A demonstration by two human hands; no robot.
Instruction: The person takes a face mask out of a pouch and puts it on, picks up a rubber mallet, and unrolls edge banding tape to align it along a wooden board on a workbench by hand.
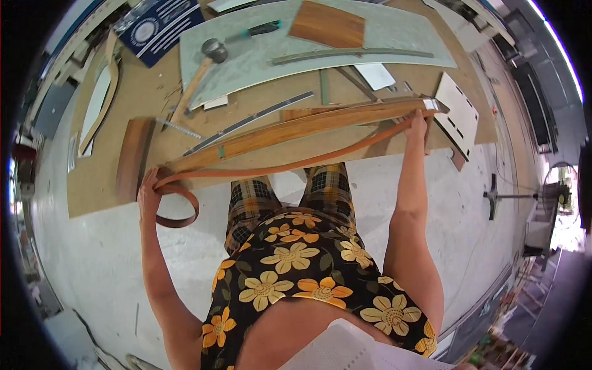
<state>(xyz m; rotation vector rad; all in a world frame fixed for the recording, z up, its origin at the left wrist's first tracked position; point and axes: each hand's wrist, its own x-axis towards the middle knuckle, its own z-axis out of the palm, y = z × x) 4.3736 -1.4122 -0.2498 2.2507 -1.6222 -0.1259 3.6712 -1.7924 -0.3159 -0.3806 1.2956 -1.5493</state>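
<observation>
A long brown wood-coloured edge-banding strip (271,169) stretches in a slack curve between my two hands. At its left end my left hand (148,192) has its fingers closed round the strip, and the loose tail curls into a loop below. My right hand (418,125) pinches the other end against the right end of a long curved wooden board (277,132). That board lies along the near part of the table, with a white label near its right end. A small green mark shows on its near edge.
A brown wooden panel (133,161) is left of my left hand. Behind the curved board lie a metal straightedge (250,122), a mallet (214,50) and a pale green sheet (394,28). A slotted white panel (457,116) sits at the right; a stand fan (558,194) is beyond.
</observation>
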